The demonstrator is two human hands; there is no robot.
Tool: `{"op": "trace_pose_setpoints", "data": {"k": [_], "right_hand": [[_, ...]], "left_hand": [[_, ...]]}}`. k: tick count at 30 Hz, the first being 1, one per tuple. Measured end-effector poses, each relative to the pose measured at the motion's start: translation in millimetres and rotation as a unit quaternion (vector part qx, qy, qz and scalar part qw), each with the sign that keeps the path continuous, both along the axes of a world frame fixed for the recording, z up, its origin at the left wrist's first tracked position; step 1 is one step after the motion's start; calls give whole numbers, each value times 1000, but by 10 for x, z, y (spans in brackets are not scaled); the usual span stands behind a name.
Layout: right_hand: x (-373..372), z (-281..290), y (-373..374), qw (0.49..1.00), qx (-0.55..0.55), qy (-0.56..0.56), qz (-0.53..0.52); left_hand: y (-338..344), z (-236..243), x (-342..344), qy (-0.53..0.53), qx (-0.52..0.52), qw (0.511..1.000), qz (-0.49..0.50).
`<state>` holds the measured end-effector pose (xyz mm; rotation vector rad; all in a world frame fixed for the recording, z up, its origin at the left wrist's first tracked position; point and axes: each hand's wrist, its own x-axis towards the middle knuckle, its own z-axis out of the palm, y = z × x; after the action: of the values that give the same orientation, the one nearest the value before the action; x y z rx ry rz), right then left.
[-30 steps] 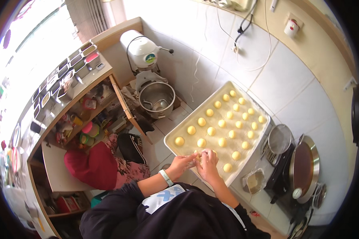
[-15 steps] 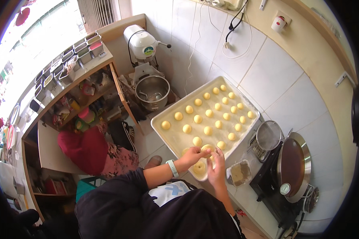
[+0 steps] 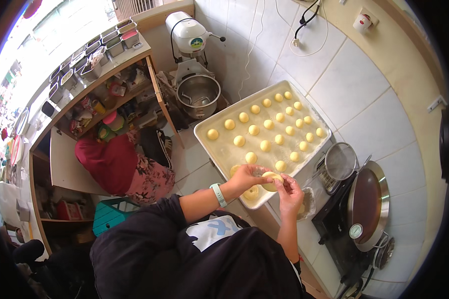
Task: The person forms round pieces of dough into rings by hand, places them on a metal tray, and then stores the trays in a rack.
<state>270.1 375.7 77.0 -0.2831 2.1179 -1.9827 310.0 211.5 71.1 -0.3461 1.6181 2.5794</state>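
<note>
My left hand [image 3: 247, 177] and my right hand [image 3: 288, 192], fingers curled, hold a pale yellow, flattened round dough piece [image 3: 272, 183] between them over the near end of a large metal tray [image 3: 310, 164]. Rows of dough balls [image 3: 265, 145] sit on the tray. At its near corner, a shaped dough piece [image 3: 250, 193] with a dip or hole lies partly behind my left hand. A small container [image 3: 307, 205] of pale stuff is partly hidden behind my right hand.
A white stand mixer [image 3: 187, 32] with steel bowl [image 3: 198, 97] stands behind. At left, a crouching person [image 3: 105, 160] in red is at an open cabinet [image 3: 67, 164] below metal containers [image 3: 92, 60]. At right are a strainer [image 3: 340, 162], a black stove [image 3: 330, 226] and a wide pan [image 3: 366, 204].
The view has shifted. My hands have moved rightward and turned, and the dough piece between them shows more clearly than a second ago. The tray appears higher in the picture.
</note>
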Motion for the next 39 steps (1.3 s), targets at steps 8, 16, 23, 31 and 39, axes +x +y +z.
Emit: {"op": "trace_pose_setpoints", "data": {"k": [8,16,23,31,39], "right_hand": [[-117,130,13,997,-16,-78,18],[-192,145,56,997,-13,6,70],[-38,174,9,993,-38,-43,100],[-85,202,42,993,-12,-56,100],[-100,294,-14,991,-29,-94,92]], "left_hand": [[-89,29,-81,2,25,999,-33],[-116,121,-133,-19,17,999,-43],[-52,93,-10,-36,4,999,0],[25,10,-12,-75,-3,997,-36],[-18,140,-133,-62,-4,997,-55]]}}
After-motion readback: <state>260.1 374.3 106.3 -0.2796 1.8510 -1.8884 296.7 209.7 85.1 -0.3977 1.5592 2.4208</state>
